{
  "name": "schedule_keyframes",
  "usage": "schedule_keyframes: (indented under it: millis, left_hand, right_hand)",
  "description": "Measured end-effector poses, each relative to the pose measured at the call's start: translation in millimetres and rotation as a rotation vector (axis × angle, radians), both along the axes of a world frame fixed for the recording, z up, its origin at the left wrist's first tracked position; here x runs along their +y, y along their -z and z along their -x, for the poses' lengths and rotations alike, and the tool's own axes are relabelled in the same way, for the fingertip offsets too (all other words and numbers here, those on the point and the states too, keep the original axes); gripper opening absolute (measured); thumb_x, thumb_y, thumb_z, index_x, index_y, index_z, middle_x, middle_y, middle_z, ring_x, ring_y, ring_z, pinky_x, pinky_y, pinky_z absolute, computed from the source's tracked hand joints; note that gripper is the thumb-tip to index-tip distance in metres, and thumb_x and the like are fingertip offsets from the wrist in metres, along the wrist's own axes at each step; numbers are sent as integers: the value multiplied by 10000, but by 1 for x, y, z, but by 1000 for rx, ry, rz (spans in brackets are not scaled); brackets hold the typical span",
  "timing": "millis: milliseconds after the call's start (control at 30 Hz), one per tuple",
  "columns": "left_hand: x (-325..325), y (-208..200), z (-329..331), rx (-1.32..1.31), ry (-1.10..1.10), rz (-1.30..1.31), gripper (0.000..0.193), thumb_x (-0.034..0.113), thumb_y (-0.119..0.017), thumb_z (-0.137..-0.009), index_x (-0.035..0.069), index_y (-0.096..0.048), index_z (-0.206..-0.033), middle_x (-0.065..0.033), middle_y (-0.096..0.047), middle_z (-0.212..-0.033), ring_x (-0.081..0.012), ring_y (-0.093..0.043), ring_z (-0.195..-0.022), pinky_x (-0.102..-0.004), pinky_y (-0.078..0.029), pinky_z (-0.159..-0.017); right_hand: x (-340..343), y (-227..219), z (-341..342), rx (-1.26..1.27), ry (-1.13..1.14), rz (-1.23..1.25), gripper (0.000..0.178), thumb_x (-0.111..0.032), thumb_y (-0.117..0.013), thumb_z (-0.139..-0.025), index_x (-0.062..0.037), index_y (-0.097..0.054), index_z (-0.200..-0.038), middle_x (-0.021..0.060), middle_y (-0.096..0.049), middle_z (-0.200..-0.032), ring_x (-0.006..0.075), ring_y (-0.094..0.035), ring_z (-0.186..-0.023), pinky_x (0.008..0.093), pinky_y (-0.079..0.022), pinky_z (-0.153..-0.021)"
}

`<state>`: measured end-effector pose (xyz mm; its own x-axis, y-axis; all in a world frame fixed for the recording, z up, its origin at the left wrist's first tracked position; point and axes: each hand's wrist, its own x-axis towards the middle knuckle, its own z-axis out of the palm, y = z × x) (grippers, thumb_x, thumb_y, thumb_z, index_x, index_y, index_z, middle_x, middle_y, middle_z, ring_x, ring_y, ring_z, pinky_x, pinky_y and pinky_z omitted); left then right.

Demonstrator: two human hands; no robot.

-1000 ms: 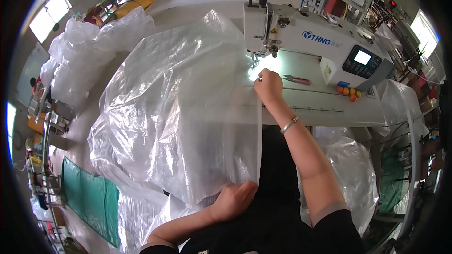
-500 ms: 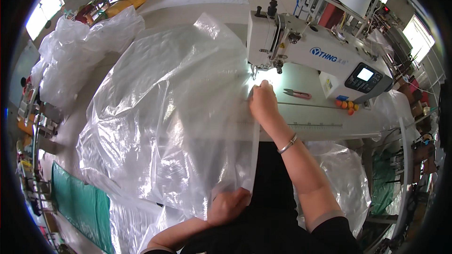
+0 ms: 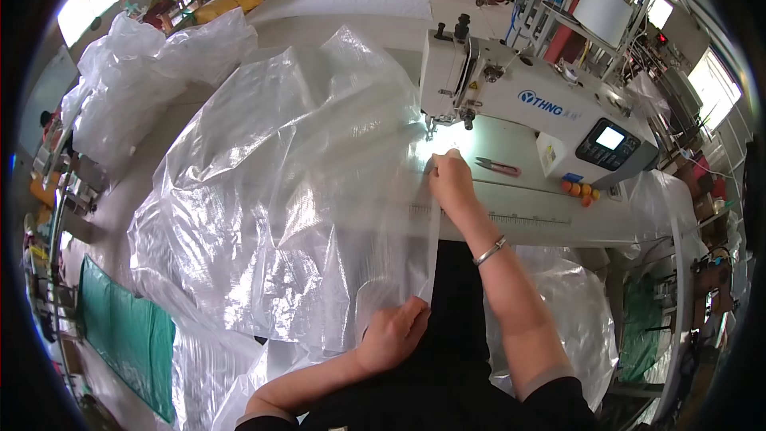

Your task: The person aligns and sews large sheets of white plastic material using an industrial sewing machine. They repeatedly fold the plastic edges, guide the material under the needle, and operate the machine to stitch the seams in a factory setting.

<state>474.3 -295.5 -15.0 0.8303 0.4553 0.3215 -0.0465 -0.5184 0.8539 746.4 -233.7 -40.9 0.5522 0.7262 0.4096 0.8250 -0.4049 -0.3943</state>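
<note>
A large translucent plastic sheet (image 3: 279, 183) spreads over the table and hangs down toward my lap. Its right edge runs straight from the needle area of a white sewing machine (image 3: 519, 96) to my body. Just in front of the lit needle, my right hand (image 3: 453, 182) pinches that edge, fingers closed. Lower down, near my lap, my left hand (image 3: 395, 334) is closed on the same edge, its fingers bent. Red-handled thread snips (image 3: 499, 167) lie on the machine bed, right of my right hand.
Several small orange balls (image 3: 581, 191) sit by the machine's base. Crumpled clear plastic (image 3: 120, 96) is heaped at the far left, and more plastic (image 3: 558, 303) bulges below the table on the right. A green sheet (image 3: 124, 335) lies at lower left. Another person is far back.
My right hand has drawn slightly back from the needle, toward me. My left hand has risen a little along the sheet's edge. The whole view has shifted slightly.
</note>
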Motion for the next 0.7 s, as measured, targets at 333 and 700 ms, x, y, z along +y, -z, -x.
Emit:
schedule_keyframes:
  millis: [333,700]
  left_hand:
    - [11,-5,-2,39,-91,-11,29,29,-590,-866,3,-580,-857,-172,-575,-639,-349,-591,-572,-376,-438,-506]
    - [-16,0,-30,117,-91,-265,112,80,-561,-873,39,-461,-844,-144,-567,-621,-351,-581,-564,-448,-443,-498]
  right_hand:
    - [18,3,1,-43,27,92,71,-18,-597,-762,32,-645,-776,217,-551,-868,363,-589,-828,431,-499,-742]
    - [-5,-26,-44,594,-10,8,223,-206,-677,-780,-19,-701,-661,74,-617,-537,114,-616,-504,274,-517,-568]
